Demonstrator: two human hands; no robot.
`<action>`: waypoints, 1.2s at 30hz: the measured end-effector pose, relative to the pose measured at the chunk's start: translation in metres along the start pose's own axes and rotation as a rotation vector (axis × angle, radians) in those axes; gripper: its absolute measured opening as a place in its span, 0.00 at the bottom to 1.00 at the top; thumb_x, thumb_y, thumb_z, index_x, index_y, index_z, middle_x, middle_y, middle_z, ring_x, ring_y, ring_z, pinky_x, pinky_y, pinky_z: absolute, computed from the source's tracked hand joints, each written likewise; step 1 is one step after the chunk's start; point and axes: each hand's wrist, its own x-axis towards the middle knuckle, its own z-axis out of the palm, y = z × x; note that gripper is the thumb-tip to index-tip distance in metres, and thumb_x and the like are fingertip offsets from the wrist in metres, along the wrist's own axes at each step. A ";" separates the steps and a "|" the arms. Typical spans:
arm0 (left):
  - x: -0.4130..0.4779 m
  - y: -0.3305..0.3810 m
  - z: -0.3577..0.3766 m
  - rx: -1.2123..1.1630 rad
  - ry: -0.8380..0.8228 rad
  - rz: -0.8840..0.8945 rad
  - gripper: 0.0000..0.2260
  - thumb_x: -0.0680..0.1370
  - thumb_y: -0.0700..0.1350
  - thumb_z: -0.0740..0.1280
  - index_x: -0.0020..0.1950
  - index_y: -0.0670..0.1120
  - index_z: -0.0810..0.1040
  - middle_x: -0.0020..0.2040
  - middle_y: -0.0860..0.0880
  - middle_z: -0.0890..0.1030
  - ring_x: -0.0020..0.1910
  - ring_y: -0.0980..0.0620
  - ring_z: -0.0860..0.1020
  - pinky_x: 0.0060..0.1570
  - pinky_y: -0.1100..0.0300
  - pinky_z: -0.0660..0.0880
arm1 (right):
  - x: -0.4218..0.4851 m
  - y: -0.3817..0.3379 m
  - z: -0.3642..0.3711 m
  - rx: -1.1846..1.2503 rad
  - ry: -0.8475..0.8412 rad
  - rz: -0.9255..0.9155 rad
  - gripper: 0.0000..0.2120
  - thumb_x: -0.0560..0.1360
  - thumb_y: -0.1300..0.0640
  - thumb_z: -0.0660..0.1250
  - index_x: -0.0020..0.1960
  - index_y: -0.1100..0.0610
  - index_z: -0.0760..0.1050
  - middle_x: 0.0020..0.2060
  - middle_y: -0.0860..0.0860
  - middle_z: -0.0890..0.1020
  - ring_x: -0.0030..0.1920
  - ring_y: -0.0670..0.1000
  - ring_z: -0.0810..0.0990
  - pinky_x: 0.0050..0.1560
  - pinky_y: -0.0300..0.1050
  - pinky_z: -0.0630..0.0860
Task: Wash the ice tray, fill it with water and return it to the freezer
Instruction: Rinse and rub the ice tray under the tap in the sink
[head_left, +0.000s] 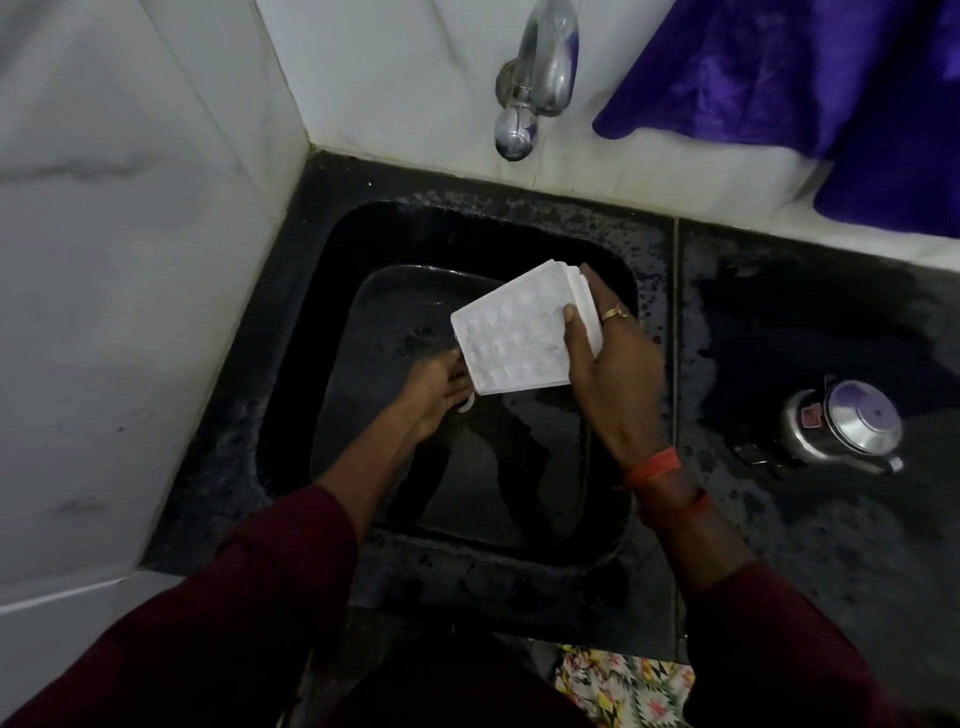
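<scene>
Right now right hand (608, 364) grips the white ice tray (514, 338) by its right edge, thumb on the top face. Left hand (434, 387) holds the tray's near-left corner, fingers curled under. Tray is tilted, held over the wet black sink (322, 260), below the steel tap (540, 78). Steel pot (847, 431) sits on the counter (779, 322) to the right; purple cloth (779, 78) hangs on the wall.
</scene>
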 end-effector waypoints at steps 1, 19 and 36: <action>0.002 0.001 0.002 -0.022 -0.005 -0.004 0.11 0.85 0.44 0.56 0.57 0.45 0.77 0.55 0.45 0.80 0.49 0.48 0.79 0.64 0.49 0.73 | 0.000 0.000 0.001 -0.043 -0.009 -0.063 0.23 0.83 0.49 0.60 0.77 0.52 0.67 0.65 0.51 0.79 0.58 0.50 0.80 0.51 0.36 0.71; 0.012 0.027 0.008 -0.249 0.000 0.011 0.20 0.84 0.48 0.54 0.69 0.38 0.74 0.60 0.40 0.81 0.48 0.46 0.81 0.50 0.54 0.79 | -0.002 -0.003 -0.002 -0.208 -0.038 -0.637 0.21 0.83 0.51 0.63 0.75 0.50 0.69 0.58 0.48 0.81 0.50 0.51 0.80 0.37 0.46 0.77; 0.002 0.023 -0.034 -0.190 0.066 0.191 0.22 0.80 0.59 0.65 0.65 0.45 0.78 0.58 0.44 0.84 0.56 0.44 0.84 0.58 0.45 0.79 | 0.052 0.029 0.019 0.433 -0.156 0.321 0.19 0.82 0.46 0.63 0.69 0.52 0.76 0.61 0.45 0.81 0.60 0.41 0.78 0.62 0.35 0.72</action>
